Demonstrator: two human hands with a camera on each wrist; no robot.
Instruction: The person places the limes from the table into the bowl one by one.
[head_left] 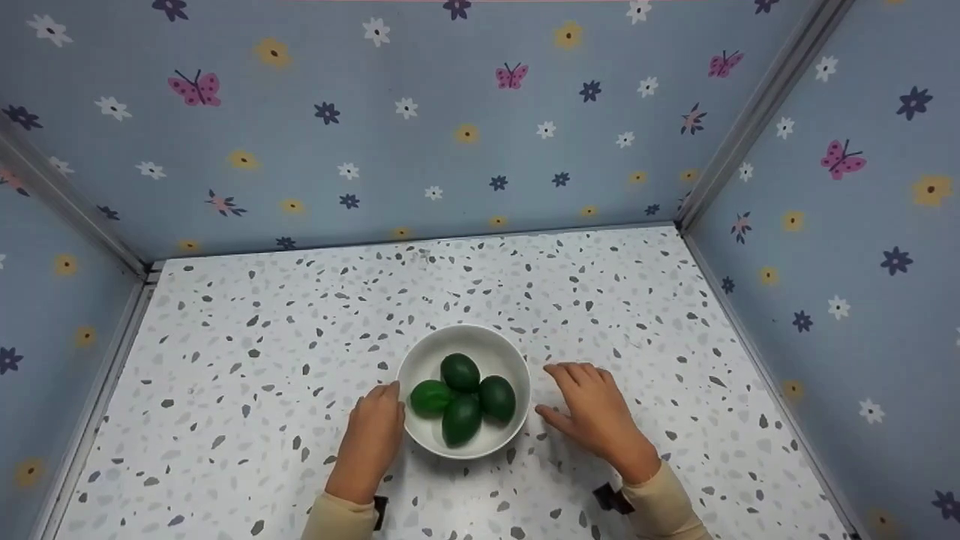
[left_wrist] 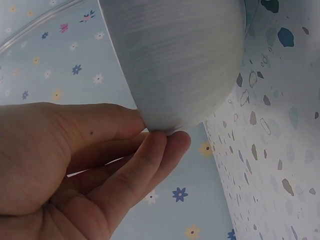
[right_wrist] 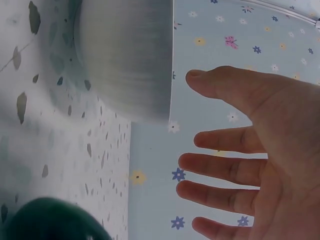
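A white round bowl (head_left: 416, 360) stands on the speckled tabletop in the head view. Inside it lie several green, egg-shaped fruits (head_left: 460, 373) that look like avocados; the leftmost one (head_left: 430, 398) is brighter green. At the bowl's left side, my left hand (head_left: 373, 431) pinches the rim. The left wrist view shows its thumb and fingertips against the bowl's wall (left_wrist: 185, 65). My right hand (head_left: 596, 412) is apart from the bowl on its right side, fingers spread and thumb out. A gap shows between its thumb and the bowl (right_wrist: 130, 60) in the right wrist view.
Flower-and-butterfly panels (head_left: 420, 112) enclose the speckled tabletop (head_left: 247, 390) at the back and both sides. A dark green rounded thing (right_wrist: 55, 222) shows partly at the lower left of the right wrist view, close to the camera.
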